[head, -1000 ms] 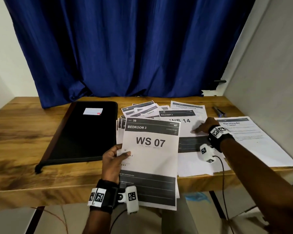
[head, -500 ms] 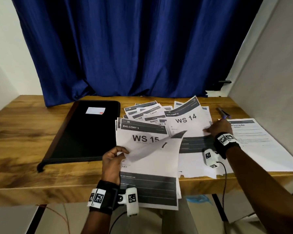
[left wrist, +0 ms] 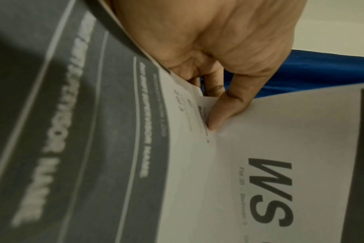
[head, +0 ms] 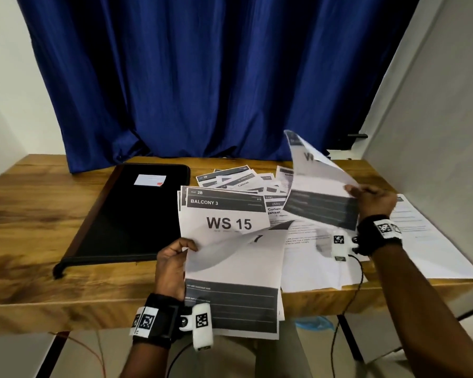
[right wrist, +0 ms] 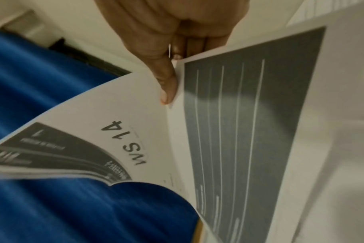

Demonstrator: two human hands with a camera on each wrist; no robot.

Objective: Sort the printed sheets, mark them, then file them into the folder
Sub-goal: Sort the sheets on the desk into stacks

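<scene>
My left hand (head: 175,257) grips a stack of printed sheets (head: 230,268) by its left edge over the table's near edge; the thumb (left wrist: 224,113) presses on top. The front sheet has folded down, showing the "WS 15, Balcony 3" sheet (head: 227,214) behind. My right hand (head: 369,197) pinches the "WS 14" sheet (head: 320,186) by its right edge and holds it lifted and curling above the table; the right wrist view shows the thumb (right wrist: 166,85) on that sheet (right wrist: 135,131). A closed black folder (head: 126,214) lies on the left of the table.
Several more printed sheets (head: 243,181) lie fanned at the table's middle, and text pages (head: 426,241) at its right edge. A blue curtain (head: 202,77) hangs behind the wooden table (head: 25,214); a grey wall panel (head: 434,132) stands on the right.
My right hand has picked the WS 14 sheet up off the table and raised it. In my left hand the WS 07 front sheet flopped forward, exposing WS 15.
</scene>
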